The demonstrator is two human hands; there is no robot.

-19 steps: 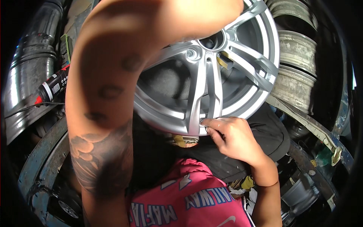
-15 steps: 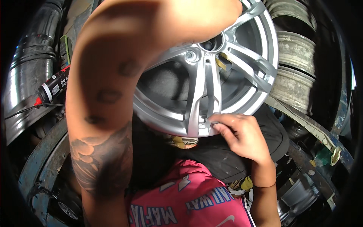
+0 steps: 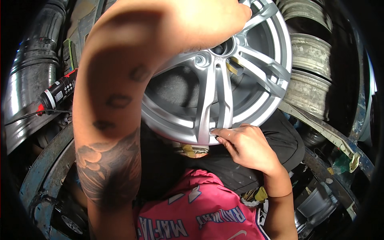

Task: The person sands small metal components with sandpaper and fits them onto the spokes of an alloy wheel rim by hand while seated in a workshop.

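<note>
A silver alloy wheel rim [image 3: 207, 102] with paired spokes rests tilted over my lap. My right hand [image 3: 250, 147] is at its near edge, thumb and index finger pressed together against the outer end of a spoke. Whatever lies under those fingertips is too small to make out. My left arm reaches up across the left side of the rim. Near the top of the picture, my left hand [image 3: 234, 14] lies over the rim's far part, its fingers mostly hidden. Behind the spokes, beside the centre hole, a small yellow-and-grey piece [image 3: 235, 67] shows.
Stacked worn wheel barrels [image 3: 310, 54] stand at the right, shiny metal barrels [image 3: 34, 76] at the left. A black bottle with a red tip [image 3: 57, 94] lies beside my left arm. Blue metal frame bars [image 3: 44, 170] run along both sides. Another wheel [image 3: 318, 206] sits lower right.
My right fingertips have slid left along the spoke's outer end. The rim has shifted slightly left in the picture. My left arm stays across it.
</note>
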